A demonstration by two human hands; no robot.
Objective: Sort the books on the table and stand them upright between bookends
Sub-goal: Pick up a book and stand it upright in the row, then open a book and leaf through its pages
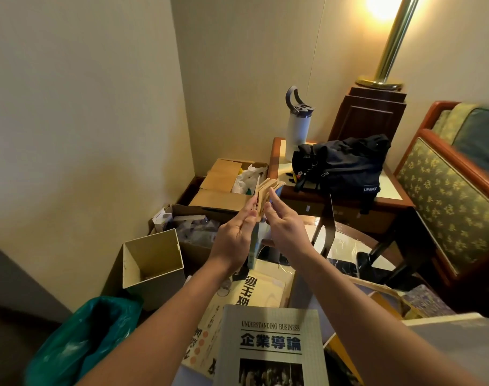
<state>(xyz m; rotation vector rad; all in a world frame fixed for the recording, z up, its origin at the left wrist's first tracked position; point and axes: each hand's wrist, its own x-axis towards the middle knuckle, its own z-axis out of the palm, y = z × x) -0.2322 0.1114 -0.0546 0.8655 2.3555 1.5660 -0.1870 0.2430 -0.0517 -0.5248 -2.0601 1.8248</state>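
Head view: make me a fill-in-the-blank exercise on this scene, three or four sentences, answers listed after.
1. The left hand and the right hand hold a book ____ their palms.
2. The grey book nearest the camera is titled Understanding ____.
3. The label on the dark bag reads ____.
4. The bottle beside that bag is ____ in colour.
Missing words: between; Business; LIPANO; white.

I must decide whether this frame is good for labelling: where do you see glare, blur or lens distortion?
Head view: the lamp blows out to white glare at the top; the chair at the right edge smears; the wall corner and lamp pole lean from the wide lens; the grey book title is readable.
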